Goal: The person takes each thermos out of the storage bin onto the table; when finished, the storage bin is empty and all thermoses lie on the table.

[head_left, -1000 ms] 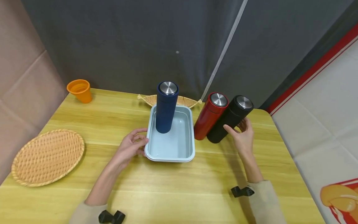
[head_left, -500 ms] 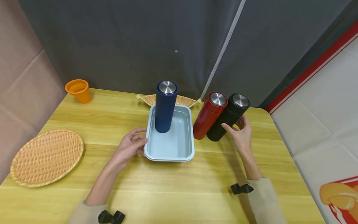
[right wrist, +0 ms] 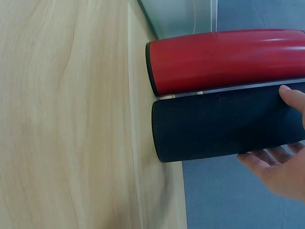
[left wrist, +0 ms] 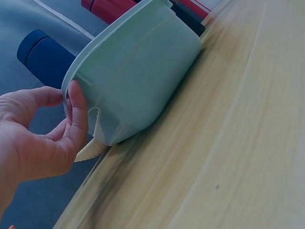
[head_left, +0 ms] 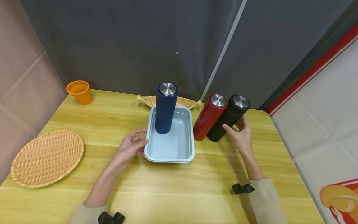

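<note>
A light blue rectangular plastic tub (head_left: pixel 170 151) sits mid-table, with a dark blue thermos (head_left: pixel 165 115) standing upright inside at its back left. My left hand (head_left: pixel 131 144) pinches the tub's left rim; the left wrist view shows the thumb and a finger (left wrist: pixel 77 107) on either side of it. To the right of the tub stands a red thermos (head_left: pixel 208 119). Close beside that is a black thermos (head_left: pixel 223 123), base on the table, with my right hand (head_left: pixel 241 133) gripping its right side. In the right wrist view the black thermos (right wrist: pixel 219 124) runs alongside the red one.
A flat oval woven tray (head_left: pixel 47 158) lies at the left. An orange cup (head_left: pixel 79 92) stands at the back left corner. Behind the tub is a boat-shaped woven basket (head_left: pixel 185 102), partly hidden. A dark grey curtain (head_left: pixel 126 46) hangs along the back edge.
The black thermos and my right hand have moved slightly left, closer to the red thermos, mostly in the first half second. My left hand and the tub stay where they were.
</note>
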`<state>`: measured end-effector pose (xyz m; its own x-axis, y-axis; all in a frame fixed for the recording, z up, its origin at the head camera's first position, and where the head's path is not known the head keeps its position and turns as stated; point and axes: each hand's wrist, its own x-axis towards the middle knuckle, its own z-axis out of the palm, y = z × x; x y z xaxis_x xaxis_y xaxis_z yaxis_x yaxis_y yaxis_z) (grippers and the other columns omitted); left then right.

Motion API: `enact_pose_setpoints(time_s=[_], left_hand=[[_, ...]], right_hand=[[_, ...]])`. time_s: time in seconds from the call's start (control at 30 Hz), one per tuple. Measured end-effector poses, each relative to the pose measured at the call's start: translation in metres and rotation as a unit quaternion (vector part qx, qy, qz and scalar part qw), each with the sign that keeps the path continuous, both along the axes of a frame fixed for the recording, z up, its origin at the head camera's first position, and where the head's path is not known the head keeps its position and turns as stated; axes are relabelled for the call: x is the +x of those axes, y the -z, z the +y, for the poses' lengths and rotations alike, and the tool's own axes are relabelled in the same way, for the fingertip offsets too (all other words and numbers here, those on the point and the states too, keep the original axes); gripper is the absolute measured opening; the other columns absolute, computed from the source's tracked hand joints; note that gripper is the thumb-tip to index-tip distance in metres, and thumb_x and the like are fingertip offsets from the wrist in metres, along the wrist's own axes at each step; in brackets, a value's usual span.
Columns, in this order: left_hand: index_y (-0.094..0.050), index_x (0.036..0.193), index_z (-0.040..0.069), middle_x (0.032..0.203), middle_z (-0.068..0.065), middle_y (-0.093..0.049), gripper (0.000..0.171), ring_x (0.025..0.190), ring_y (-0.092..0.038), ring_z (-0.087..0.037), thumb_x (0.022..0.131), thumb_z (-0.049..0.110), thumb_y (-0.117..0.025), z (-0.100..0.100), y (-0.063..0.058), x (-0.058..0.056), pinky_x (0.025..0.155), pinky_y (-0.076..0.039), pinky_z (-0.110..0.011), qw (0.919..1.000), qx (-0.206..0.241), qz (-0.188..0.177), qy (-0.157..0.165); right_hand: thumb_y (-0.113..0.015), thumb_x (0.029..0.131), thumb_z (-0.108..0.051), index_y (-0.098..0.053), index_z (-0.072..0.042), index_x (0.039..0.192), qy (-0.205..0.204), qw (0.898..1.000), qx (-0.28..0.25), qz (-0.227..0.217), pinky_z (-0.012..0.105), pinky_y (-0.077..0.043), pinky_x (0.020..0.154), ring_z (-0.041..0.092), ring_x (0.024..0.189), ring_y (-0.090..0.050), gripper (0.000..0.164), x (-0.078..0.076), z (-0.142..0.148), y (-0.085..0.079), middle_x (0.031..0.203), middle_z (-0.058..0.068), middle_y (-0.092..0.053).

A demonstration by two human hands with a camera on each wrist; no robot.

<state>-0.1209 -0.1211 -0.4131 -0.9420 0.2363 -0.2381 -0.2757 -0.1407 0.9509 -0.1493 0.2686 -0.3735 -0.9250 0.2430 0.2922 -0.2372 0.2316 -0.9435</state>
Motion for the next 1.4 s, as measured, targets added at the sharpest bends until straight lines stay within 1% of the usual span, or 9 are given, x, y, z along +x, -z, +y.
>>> enact_pose_setpoints(time_s=[0.17,0.37,0.7,0.8,0.97,1.03,1.17,1.3,1.4], left_hand=[[-0.04,0.14,0.006,0.105,-0.018,-0.056,0.048,0.069,-0.063,-0.021,0.095,0.005,-0.058,0.0,0.001,-0.001,0.061,-0.057,-0.032,1.0,-0.003,-0.001,-0.003],[-0.039,0.14,0.004,0.105,-0.02,-0.056,0.049,0.071,-0.063,-0.021,0.095,0.004,-0.058,0.001,0.001,0.0,0.062,-0.057,-0.034,1.0,-0.006,0.003,-0.001],[-0.04,0.14,0.006,0.108,-0.02,-0.055,0.048,0.072,-0.062,-0.022,0.095,0.005,-0.058,0.001,0.001,0.001,0.062,-0.057,-0.033,0.9999,-0.01,-0.003,-0.004],[-0.04,0.14,0.006,0.109,-0.022,-0.055,0.048,0.072,-0.062,-0.022,0.096,0.005,-0.058,0.001,0.002,0.001,0.062,-0.057,-0.034,0.9999,-0.01,-0.002,-0.004],[-0.04,0.14,0.006,0.108,-0.021,-0.055,0.049,0.071,-0.062,-0.021,0.095,0.005,-0.058,0.001,0.001,0.0,0.061,-0.056,-0.033,0.9999,-0.01,-0.002,-0.005],[-0.04,0.141,0.005,0.107,-0.019,-0.056,0.049,0.071,-0.062,-0.021,0.095,0.006,-0.059,0.001,0.001,0.0,0.061,-0.056,-0.032,0.9999,-0.011,-0.001,-0.005],[-0.039,0.14,0.004,0.104,-0.017,-0.056,0.049,0.072,-0.062,-0.021,0.095,0.006,-0.059,0.001,0.0,0.0,0.061,-0.056,-0.033,0.9999,-0.013,0.003,-0.004],[-0.04,0.14,0.003,0.108,-0.019,-0.056,0.049,0.073,-0.062,-0.021,0.096,0.007,-0.059,0.001,-0.001,0.0,0.062,-0.056,-0.033,0.9999,-0.014,0.003,-0.001],[-0.039,0.141,0.002,0.111,-0.023,-0.055,0.049,0.074,-0.062,-0.021,0.096,0.007,-0.058,0.001,-0.001,0.001,0.062,-0.056,-0.033,0.9998,-0.018,0.003,0.0]], right_hand=[[-0.074,0.079,0.006,-0.052,-0.009,0.13,0.009,1.0,-0.004,0.002,0.021,-0.051,0.083,0.016,0.106,-0.056,0.058,0.002,-0.002,0.0,0.117,0.004,-0.059],[-0.073,0.079,0.009,-0.051,-0.004,0.131,0.002,1.0,-0.01,-0.003,0.028,-0.051,0.087,0.017,0.104,-0.056,0.058,0.009,-0.005,-0.004,0.117,0.004,-0.059],[-0.071,0.081,0.009,-0.048,-0.003,0.137,0.005,1.0,-0.008,0.012,0.031,-0.05,0.094,0.019,0.113,-0.054,0.062,0.017,-0.001,0.005,0.126,0.009,-0.056],[-0.07,0.081,0.012,-0.047,-0.001,0.138,0.007,1.0,-0.015,0.017,0.031,-0.049,0.095,0.019,0.113,-0.055,0.063,0.021,-0.001,0.006,0.127,0.01,-0.055],[-0.068,0.079,0.018,-0.047,0.003,0.137,0.004,0.999,-0.022,0.025,0.023,-0.05,0.091,0.021,0.114,-0.056,0.063,0.032,-0.001,0.007,0.13,0.016,-0.055],[-0.067,0.079,0.019,-0.046,0.005,0.137,-0.002,0.999,-0.024,0.029,0.022,-0.05,0.09,0.026,0.114,-0.056,0.063,0.037,-0.002,0.007,0.131,0.021,-0.054],[-0.065,0.079,0.022,-0.046,0.009,0.136,-0.012,0.999,-0.028,0.036,0.025,-0.051,0.09,0.031,0.115,-0.056,0.062,0.046,-0.003,0.005,0.13,0.028,-0.052],[-0.063,0.079,0.024,-0.044,0.012,0.134,-0.032,0.998,-0.028,0.048,0.029,-0.051,0.091,0.027,0.114,-0.058,0.06,0.056,-0.007,0.002,0.129,0.031,-0.052],[-0.063,0.079,0.024,-0.044,0.014,0.134,-0.058,0.996,-0.028,0.065,0.032,-0.05,0.093,0.025,0.114,-0.058,0.059,0.063,-0.013,0.0,0.128,0.034,-0.051]])
